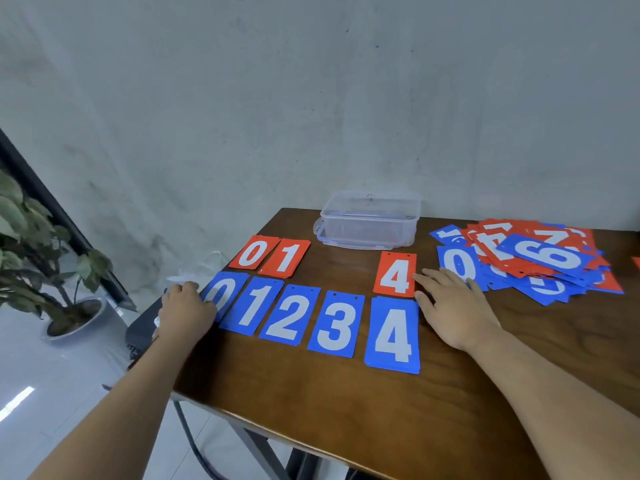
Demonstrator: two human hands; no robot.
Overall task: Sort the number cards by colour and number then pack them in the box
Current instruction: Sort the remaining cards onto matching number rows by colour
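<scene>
Grey wall [311, 98] backs a brown wooden counter [346, 393]. Along its near left, blue cards [322, 320] 0, 1, 2, 3, 4 lie in a row; behind them sit red cards [273, 256] 0 and 1, and a red 4 [396, 271] above the blue 4. A clear plastic box [369, 220], lid on, stands at the far edge. A mixed heap of cards [526, 261] lies far right. The left hand [187, 310] rests on the blue 0, fingers curled loosely. The right hand [453, 306] lies flat, fingers spread, touching the red 4's right edge.
</scene>
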